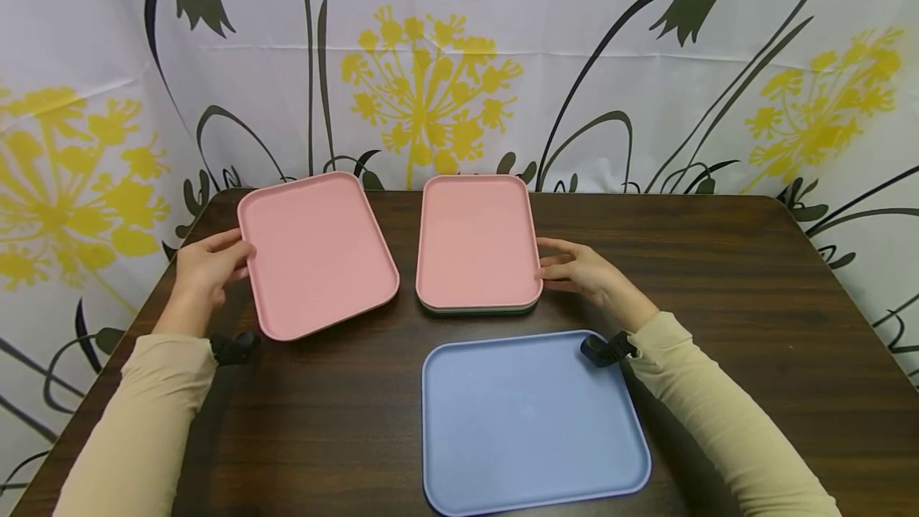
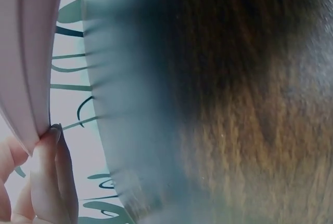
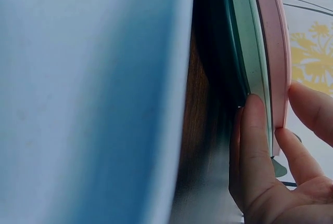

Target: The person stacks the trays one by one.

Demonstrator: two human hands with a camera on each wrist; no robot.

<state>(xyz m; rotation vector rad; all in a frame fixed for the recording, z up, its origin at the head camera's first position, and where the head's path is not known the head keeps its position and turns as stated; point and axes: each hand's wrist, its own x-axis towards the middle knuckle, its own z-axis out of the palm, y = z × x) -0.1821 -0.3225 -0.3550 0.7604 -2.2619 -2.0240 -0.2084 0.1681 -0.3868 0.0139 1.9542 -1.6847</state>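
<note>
My left hand [image 1: 211, 270] pinches the left rim of a pink tray [image 1: 316, 254]; the left wrist view shows that rim between thumb and fingers, with the tray tilted over the table. A second pink tray [image 1: 477, 242] tops a stack, and a pale green tray [image 3: 250, 42] shows under it in the right wrist view. At the right side of this stack is my right hand [image 1: 592, 274], its extended fingers touching the edges of the pink and green trays. A blue tray [image 1: 534, 421] lies in front, beneath my right wrist.
The dark wooden table [image 1: 725, 278] carries the stack and the blue tray. Behind it hangs a white cloth [image 1: 574, 22] with yellow flowers and grey-green stems. Black straps [image 1: 233, 348] circle both wrists.
</note>
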